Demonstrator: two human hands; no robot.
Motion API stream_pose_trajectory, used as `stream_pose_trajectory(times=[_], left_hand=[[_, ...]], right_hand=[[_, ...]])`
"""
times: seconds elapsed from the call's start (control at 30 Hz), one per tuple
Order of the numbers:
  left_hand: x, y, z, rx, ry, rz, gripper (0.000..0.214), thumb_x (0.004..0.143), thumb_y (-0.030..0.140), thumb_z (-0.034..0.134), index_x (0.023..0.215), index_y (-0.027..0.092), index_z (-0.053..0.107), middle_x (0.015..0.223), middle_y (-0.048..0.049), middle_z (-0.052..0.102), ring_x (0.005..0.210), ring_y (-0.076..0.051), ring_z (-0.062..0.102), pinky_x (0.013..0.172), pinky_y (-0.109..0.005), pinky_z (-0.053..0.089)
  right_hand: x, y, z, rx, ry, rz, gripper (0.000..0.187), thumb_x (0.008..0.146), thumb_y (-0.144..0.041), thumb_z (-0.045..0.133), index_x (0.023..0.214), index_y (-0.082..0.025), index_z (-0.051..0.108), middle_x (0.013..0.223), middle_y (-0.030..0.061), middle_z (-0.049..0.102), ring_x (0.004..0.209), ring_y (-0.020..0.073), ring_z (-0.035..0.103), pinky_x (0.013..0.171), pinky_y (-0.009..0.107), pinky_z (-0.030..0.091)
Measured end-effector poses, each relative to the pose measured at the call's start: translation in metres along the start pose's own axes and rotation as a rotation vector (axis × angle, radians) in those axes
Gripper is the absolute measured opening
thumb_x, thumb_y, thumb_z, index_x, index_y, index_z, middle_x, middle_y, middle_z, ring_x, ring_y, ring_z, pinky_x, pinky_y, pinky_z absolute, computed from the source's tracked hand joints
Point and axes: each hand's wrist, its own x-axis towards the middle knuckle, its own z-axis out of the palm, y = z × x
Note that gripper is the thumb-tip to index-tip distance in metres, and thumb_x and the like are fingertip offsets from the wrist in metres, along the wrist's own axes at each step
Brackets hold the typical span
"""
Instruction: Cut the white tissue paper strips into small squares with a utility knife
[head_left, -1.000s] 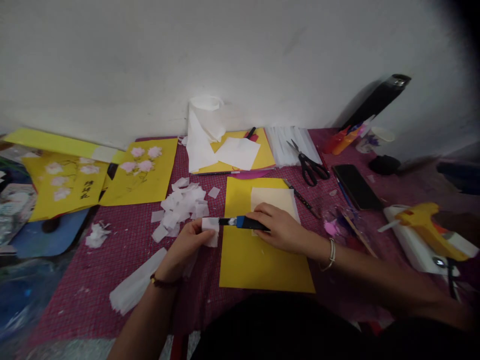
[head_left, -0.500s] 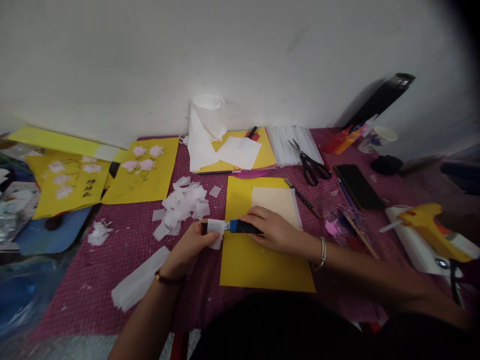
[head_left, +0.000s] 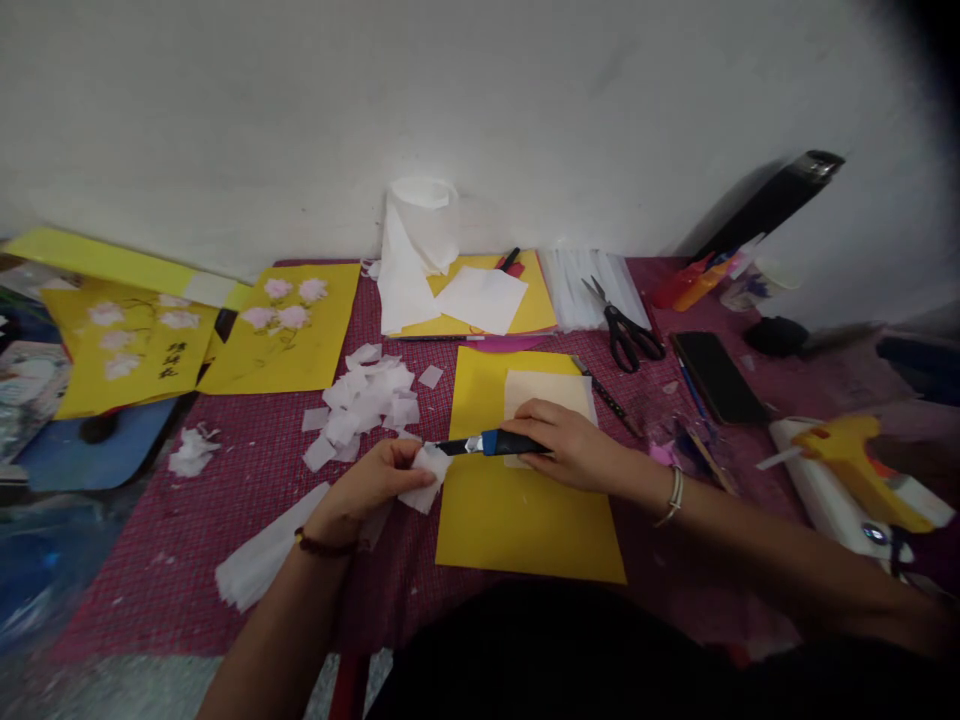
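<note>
Sheets of yellow paper [head_left: 146,350] bearing pink flowers [head_left: 292,317] lie at the left of the frame. Below them, a crumpled white tuft [head_left: 193,452] sits on the cloth-covered worktop [head_left: 150,570], and a stack of white strips [head_left: 274,550] slants across the lower left. A heap of white squares [head_left: 367,400] lies left of centre, just above the left hand [head_left: 375,485], whose fingers are pinched together on a small white paper [head_left: 426,496] in the middle of the frame. The tip of a blue-and-black cutter [head_left: 491,442] is at that paper's upper edge; its handle lies in the right hand [head_left: 574,450], fingers closed around it, above a yellow sheet [head_left: 525,530]. Farther right come black scissors [head_left: 619,325], a dark phone [head_left: 718,375] and, toward the right edge, a yellow glue gun [head_left: 862,465].
</note>
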Motion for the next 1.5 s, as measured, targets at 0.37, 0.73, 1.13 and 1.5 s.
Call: stream_pose_trajectory(times=[0.37, 0.73, 1.13, 1.5], left_hand=[[0.006, -0.006, 0.002, 0.111, 0.032, 0.047, 0.017, 0.063, 0.024, 0.080, 0.072, 0.016, 0.068, 0.064, 0.0000, 0.065, 0.054, -0.012, 0.055, 0.053, -0.022, 0.042], [0.002, -0.007, 0.000, 0.125, -0.006, 0.027, 0.014, 0.064, 0.024, 0.077, 0.072, 0.014, 0.072, 0.068, -0.0046, 0.069, 0.056, -0.014, 0.058, 0.055, -0.024, 0.043], [0.008, -0.004, -0.010, -0.126, 0.352, 0.158, 0.031, 0.062, 0.043, 0.080, 0.063, 0.016, 0.066, 0.047, 0.0046, 0.052, 0.038, -0.006, 0.036, 0.037, -0.020, 0.024], [0.004, -0.004, -0.008, -0.112, 0.185, 0.271, 0.025, 0.057, 0.024, 0.084, 0.078, 0.015, 0.072, 0.068, 0.0007, 0.065, 0.055, -0.008, 0.050, 0.052, -0.020, 0.038]], right_hand=[[0.005, -0.009, 0.013, 0.011, 0.010, -0.037, 0.041, 0.085, -0.013, 0.057, 0.125, -0.017, 0.056, 0.106, 0.0118, 0.059, 0.096, 0.0226, 0.056, 0.083, 0.039, 0.051], [0.013, -0.003, 0.010, 0.062, 0.020, -0.017, 0.042, 0.084, -0.012, 0.057, 0.125, -0.019, 0.057, 0.106, 0.0114, 0.060, 0.096, 0.0229, 0.057, 0.083, 0.039, 0.052], [0.005, 0.033, 0.011, -0.183, 0.059, 0.166, 0.037, 0.084, -0.014, 0.059, 0.120, -0.018, 0.061, 0.104, 0.0117, 0.061, 0.098, 0.0269, 0.058, 0.087, 0.046, 0.049], [0.093, -0.037, 0.042, 0.263, 0.058, -0.036, 0.031, 0.086, -0.020, 0.060, 0.117, -0.018, 0.059, 0.110, 0.0101, 0.063, 0.099, 0.0203, 0.059, 0.088, 0.038, 0.049]])
